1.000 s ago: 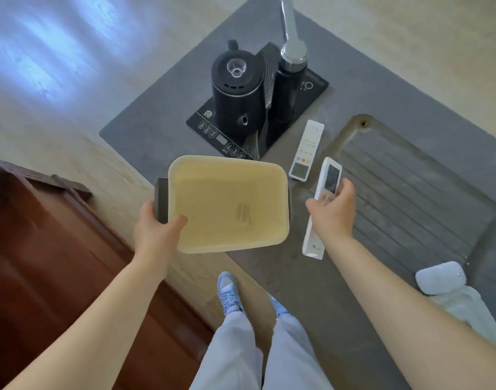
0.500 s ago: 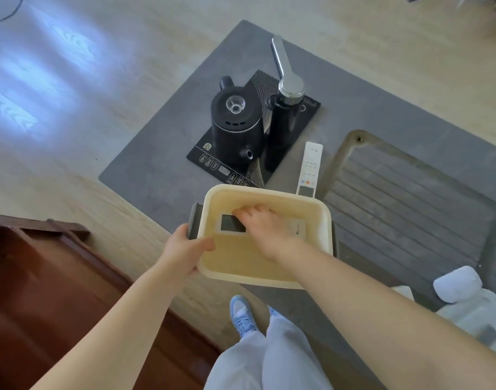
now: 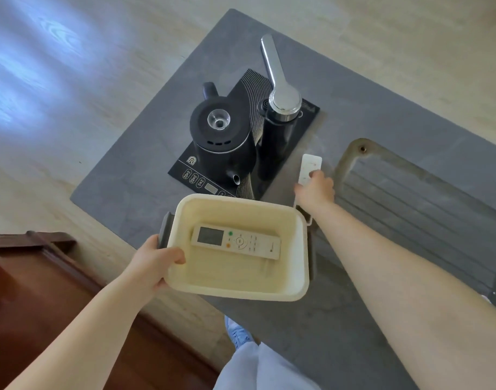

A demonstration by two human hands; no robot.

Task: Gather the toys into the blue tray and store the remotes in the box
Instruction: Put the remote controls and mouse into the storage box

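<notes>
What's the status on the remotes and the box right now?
Left hand grips cream box rim. One remote inside. Right hand on second remote beside kettle. Path unobstructed.

Grey table (image 3: 134, 175): kettle base (image 3: 242, 175); white remote (image 3: 310, 168) (flat)

left hand (image 3: 154, 260) holding the cream box (image 3: 297, 280) by its rim, one remote (image 3: 237, 242) lying inside. right hand (image 3: 315, 191) is on a second remote (image 3: 310, 167) beside the black kettle (image 3: 221, 142).

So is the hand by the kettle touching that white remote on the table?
Touching. The head view shows the right hand lying over the white remote, fingers on its buttons.
</notes>
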